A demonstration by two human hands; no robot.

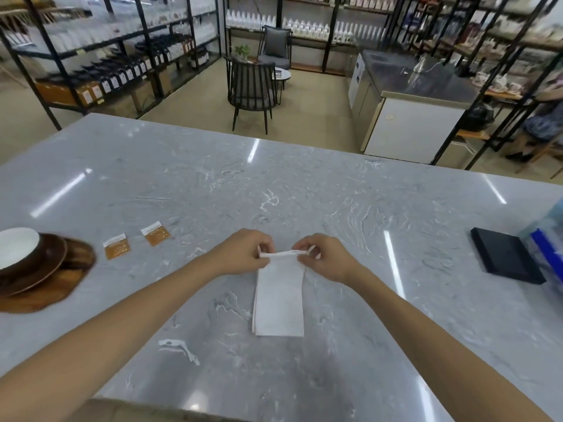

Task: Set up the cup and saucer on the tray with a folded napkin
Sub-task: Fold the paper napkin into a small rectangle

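Marble counter (213,184), napkin (280,300), unreadable sachets (117,246)

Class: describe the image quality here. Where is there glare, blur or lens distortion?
Head view: ceiling-light streaks glare on the marble counter; wide-angle bending curves its far edge and the shelving; the cup at the left edge is smeared; the napkin stays fairly sharp.

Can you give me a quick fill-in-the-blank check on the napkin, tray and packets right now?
1. Both hands pinch the far edge of the white ____.
2. The cup sits on a brown saucer on the ____ tray.
3. ____ orange packets lie right of the tray.
4. The napkin's near end rests on the ____ counter.

Missing words: napkin; wooden; Two; marble
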